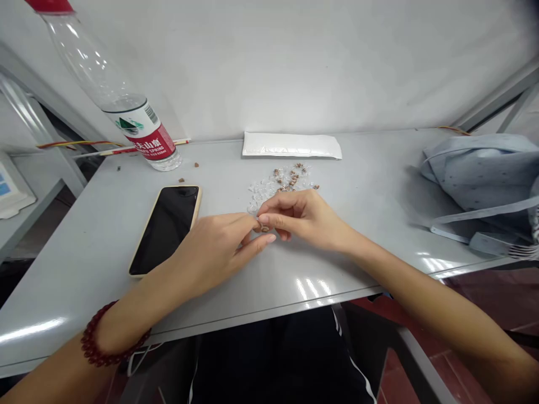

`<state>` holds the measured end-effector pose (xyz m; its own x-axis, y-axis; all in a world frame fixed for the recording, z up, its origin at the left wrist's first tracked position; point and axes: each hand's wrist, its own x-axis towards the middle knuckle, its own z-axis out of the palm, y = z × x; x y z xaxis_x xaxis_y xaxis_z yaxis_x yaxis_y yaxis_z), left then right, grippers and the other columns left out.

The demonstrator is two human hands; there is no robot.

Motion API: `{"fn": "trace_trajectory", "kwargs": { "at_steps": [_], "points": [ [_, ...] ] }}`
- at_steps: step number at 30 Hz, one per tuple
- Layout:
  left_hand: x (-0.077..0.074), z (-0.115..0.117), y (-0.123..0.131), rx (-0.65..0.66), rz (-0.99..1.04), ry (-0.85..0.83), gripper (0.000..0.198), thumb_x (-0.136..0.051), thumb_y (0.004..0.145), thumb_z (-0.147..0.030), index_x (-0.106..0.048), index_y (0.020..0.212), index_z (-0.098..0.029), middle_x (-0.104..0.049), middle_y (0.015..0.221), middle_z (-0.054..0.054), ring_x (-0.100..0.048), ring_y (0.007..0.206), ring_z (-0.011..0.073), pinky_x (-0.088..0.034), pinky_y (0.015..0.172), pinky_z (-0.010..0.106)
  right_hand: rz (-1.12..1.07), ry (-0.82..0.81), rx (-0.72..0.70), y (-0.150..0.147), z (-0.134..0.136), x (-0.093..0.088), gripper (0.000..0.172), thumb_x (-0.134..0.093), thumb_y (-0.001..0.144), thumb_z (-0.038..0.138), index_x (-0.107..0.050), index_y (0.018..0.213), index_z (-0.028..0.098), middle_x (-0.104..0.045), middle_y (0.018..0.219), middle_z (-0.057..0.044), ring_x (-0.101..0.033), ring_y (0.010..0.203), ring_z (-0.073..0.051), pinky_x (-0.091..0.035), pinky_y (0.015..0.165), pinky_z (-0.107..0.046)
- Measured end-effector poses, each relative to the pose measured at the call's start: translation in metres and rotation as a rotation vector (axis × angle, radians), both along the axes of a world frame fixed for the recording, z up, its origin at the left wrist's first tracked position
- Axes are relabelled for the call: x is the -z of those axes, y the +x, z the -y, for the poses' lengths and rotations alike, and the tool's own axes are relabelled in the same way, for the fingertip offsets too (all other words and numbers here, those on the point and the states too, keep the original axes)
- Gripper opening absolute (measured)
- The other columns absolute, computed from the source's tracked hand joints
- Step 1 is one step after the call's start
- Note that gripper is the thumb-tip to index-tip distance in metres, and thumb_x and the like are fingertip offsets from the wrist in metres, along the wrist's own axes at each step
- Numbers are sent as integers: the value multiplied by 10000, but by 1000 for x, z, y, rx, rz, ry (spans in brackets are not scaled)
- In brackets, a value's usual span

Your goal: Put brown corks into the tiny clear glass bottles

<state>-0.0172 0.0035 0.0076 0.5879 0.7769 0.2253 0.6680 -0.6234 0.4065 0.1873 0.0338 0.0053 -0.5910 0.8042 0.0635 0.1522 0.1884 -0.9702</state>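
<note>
Between my two hands, over the grey table, is a small brown piece (pixel 264 228); its exact kind is too small to make out. My right hand (pixel 301 216) pinches it with thumb and fingertips. From the other side, my left hand (pixel 223 241) meets it with curled fingers, the thumb stretched out just below. Just beyond the fingertips lies a loose pile of clear plastic bits (pixel 261 192), mixed with several small brown pieces (pixel 293 177). My hands hide the near part of this pile.
A phone (pixel 170 224) lies left of my left hand. Behind it stands a water bottle (pixel 143 129). A white flat packet (pixel 291 146) rests against the back wall. At the right edge are a light blue cloth bag (pixel 484 174) and a clear plastic case (pixel 488 244).
</note>
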Motion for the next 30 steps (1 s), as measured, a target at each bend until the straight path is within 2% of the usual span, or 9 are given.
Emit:
{"fn": "trace_trajectory", "kwargs": {
  "at_steps": [2, 5, 9, 12, 16, 19, 24, 28, 30],
  "points": [
    [1, 2, 1, 48, 11, 65, 330, -454, 985, -295, -582, 706, -173, -456, 552, -52, -401, 492, 108, -280, 510, 257, -34, -63, -24, -2, 3, 0, 205, -688, 880, 350, -691, 869, 145, -597, 620, 29, -505, 528, -76, -417, 513, -230],
    [-3, 4, 0, 98, 15, 59, 346, -447, 959, -223, -409, 616, -196, -379, 526, -69, -357, 472, 93, -269, 500, 252, -44, -116, -39, 0, 2, -4, 207, -700, 869, 347, -668, 836, 145, -610, 634, 23, -521, 527, -77, -428, 517, -231],
    [-8, 3, -1, 98, -13, -19, 371, -408, 940, -248, -267, 599, -210, -312, 503, -69, -310, 447, 88, -251, 485, 259, 36, 17, 126, 11, -7, -6, 175, -652, 896, 309, -656, 823, 150, -603, 656, 21, -520, 547, -80, -430, 558, -247],
    [-8, -1, -6, 20, -153, -73, 361, -399, 906, -266, -248, 583, -210, -342, 482, -49, -319, 448, 103, -228, 489, 285, 288, 242, 245, 20, -18, 0, 150, -623, 901, 264, -660, 813, 148, -600, 627, 13, -518, 561, -98, -403, 573, -266],
    [-4, -7, -13, -73, -348, -146, 416, -430, 896, -328, -246, 543, -207, -361, 433, -29, -303, 420, 116, -189, 479, 312, 628, 386, 203, 30, -30, 3, 162, -589, 906, 237, -663, 792, 150, -615, 624, -6, -509, 569, -112, -372, 588, -287],
    [-3, -9, -16, -92, -406, -190, 438, -431, 903, -354, -254, 532, -204, -373, 421, -20, -291, 407, 121, -187, 474, 319, 657, 371, 223, 40, -37, -1, 208, -585, 915, 310, -680, 810, 158, -648, 678, -29, -529, 593, -126, -372, 587, -295],
    [-6, -9, -17, -154, -396, -201, 470, -452, 915, -428, -296, 532, -205, -403, 429, -13, -319, 418, 128, -206, 476, 315, 678, 394, 410, 65, -47, -12, 135, -617, 855, 271, -707, 835, 173, -666, 737, -45, -570, 663, -155, -419, 644, -321],
    [-9, -9, -17, -162, -385, -194, 484, -446, 925, -445, -320, 526, -203, -416, 430, -12, -336, 422, 128, -213, 476, 311, 720, 294, 246, 74, -51, -13, 211, -729, 762, 340, -738, 909, 189, -707, 919, -67, -612, 780, -188, -467, 685, -331],
    [-9, -9, -17, -158, -383, -194, 487, -440, 930, -447, -309, 530, -201, -409, 429, -17, -329, 422, 124, -214, 471, 306, 752, 274, 155, 73, -51, -11, 182, -711, 764, 287, -750, 916, 195, -714, 941, -64, -627, 806, -193, -478, 705, -333]
  ]
}}
